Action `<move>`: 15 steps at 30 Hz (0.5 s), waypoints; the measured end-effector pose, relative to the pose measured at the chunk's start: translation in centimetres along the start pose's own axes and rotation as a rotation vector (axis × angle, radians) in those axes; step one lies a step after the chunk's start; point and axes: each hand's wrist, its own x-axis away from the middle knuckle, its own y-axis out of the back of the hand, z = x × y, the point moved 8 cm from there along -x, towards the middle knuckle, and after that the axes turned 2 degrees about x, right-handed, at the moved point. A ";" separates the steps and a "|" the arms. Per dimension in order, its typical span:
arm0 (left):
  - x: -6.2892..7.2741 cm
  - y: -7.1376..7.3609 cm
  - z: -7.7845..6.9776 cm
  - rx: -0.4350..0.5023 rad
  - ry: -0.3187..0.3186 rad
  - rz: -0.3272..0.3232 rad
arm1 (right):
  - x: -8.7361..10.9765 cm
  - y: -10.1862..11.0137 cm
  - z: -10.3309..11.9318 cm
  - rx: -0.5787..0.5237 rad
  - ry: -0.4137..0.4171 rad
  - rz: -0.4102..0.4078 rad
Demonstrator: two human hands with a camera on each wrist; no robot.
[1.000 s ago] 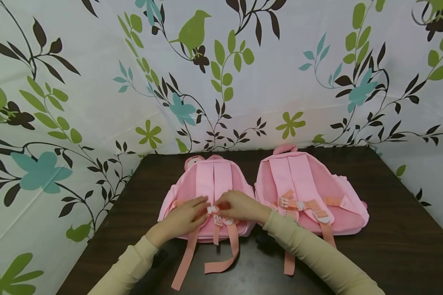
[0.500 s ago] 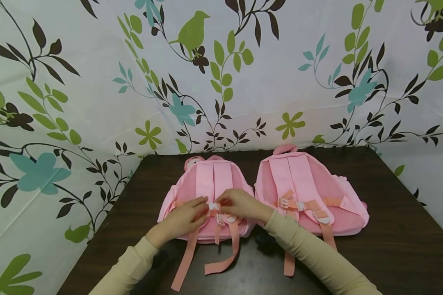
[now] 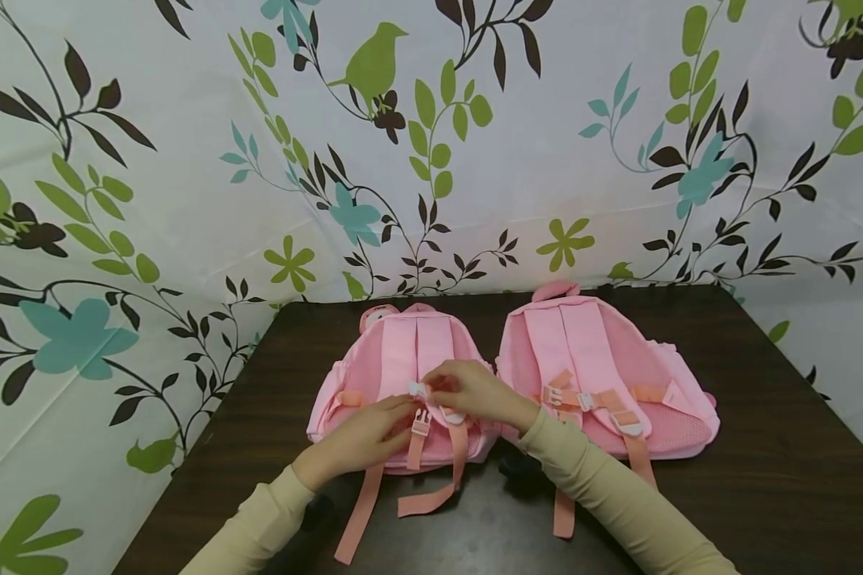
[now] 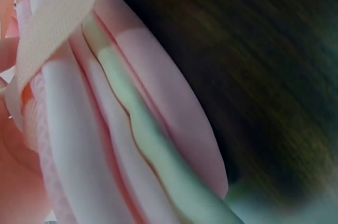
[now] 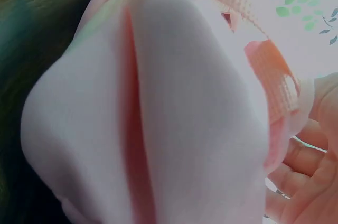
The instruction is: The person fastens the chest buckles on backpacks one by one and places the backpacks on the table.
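Observation:
A pink backpack (image 3: 363,359) lies back side up at left centre in the head view, its two shoulder straps side by side. My right hand (image 3: 478,395) pinches a small white buckle (image 3: 418,390) over the middle of these straps. Just below it, a pronged buckle (image 3: 421,421) on a coral webbing strap (image 3: 415,455) points its prongs upward. My left hand (image 3: 367,435) lies over the pack's lower left, fingertips right beside both buckles. I cannot tell whether it grips the pronged one. In the right wrist view, curved fingers (image 5: 301,166) show beside the pink fabric and webbing.
A second pink backpack (image 3: 633,343) lies close on the right, its coral straps buckled across. Loose webbing tails (image 3: 359,519) hang onto the dark wooden table (image 3: 784,495). Patterned cloth (image 3: 467,200) with leaves and birds rises behind and at the sides.
Both hands draw slightly up and apart: the right lifts the white buckle, the left shifts down and right. The pronged buckle has come into clearer view, a little higher; the loose tail has shifted slightly.

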 end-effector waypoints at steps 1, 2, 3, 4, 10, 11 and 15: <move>0.0 0.0 0.0 0.007 0.003 0.001 | 0.0 0.0 0.0 -0.003 -0.005 0.000; 0.0 0.0 0.0 0.014 0.005 0.000 | 0.0 0.1 0.0 -0.008 -0.007 0.000; 0.0 0.0 -0.1 0.024 0.006 -0.002 | 0.1 0.1 0.1 -0.005 -0.008 -0.002; 0.0 0.0 0.0 0.038 0.007 -0.006 | 0.1 0.2 0.1 0.002 -0.008 -0.004; -0.1 0.4 -0.1 0.139 -0.025 -0.070 | 0.2 0.5 0.1 0.011 -0.031 -0.018; -0.1 0.6 -0.1 0.159 -0.034 -0.085 | 0.3 0.6 0.0 0.007 -0.035 -0.019; -0.3 0.9 0.0 0.266 -0.060 -0.132 | 0.3 0.9 0.1 -0.006 -0.033 -0.035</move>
